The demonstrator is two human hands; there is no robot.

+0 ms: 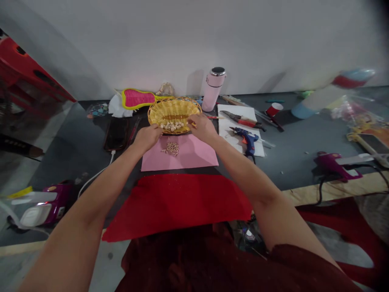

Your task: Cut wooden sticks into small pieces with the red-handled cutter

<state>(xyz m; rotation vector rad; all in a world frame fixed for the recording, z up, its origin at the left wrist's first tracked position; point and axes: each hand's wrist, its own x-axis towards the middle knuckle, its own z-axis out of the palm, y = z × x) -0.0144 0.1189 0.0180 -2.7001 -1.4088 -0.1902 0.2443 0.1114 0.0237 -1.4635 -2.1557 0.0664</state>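
A yellow oval wicker basket is tilted toward me, with small pale bead-like pieces gathered at its near side. My left hand grips the near left rim, its fingertips partly hidden. On the right side of the rim my right hand has its fingers curled round the edge. Just in front of the basket lies a pink sheet, bearing a little heap of similar pale pieces. Nearest my body, a red cloth covers the table's front edge.
Right of the basket, a white pad carries pliers and a blue glue gun. A pink flask stands behind. Left are a phone and a yellow-framed pink paddle shape. Purple devices sit at both sides.
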